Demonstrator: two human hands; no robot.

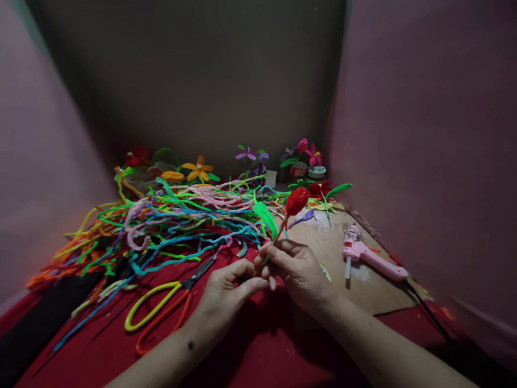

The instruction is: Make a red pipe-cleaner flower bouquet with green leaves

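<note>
My right hand (301,269) pinches a pipe-cleaner flower by its stem, above the red cloth. The flower has a red oval bud (297,201) on a brownish-orange stem, tilted up to the right. Beside the bud stands a bright green leaf (264,217), its base running into the same grip. My left hand (232,285) is closed at the lower end of the stem, its fingertips meeting the right ones; the stem's end is mostly hidden there. Left of that hand, scissors (194,275) with one yellow and one red handle lie on the cloth.
A large heap of coloured pipe cleaners (181,215) spreads across the left and middle. A pink glue gun (375,258) rests on a wooden board (375,299) at right, its cord trailing forward. Finished flowers (197,169) stand along the back, near a lidded jar (316,172).
</note>
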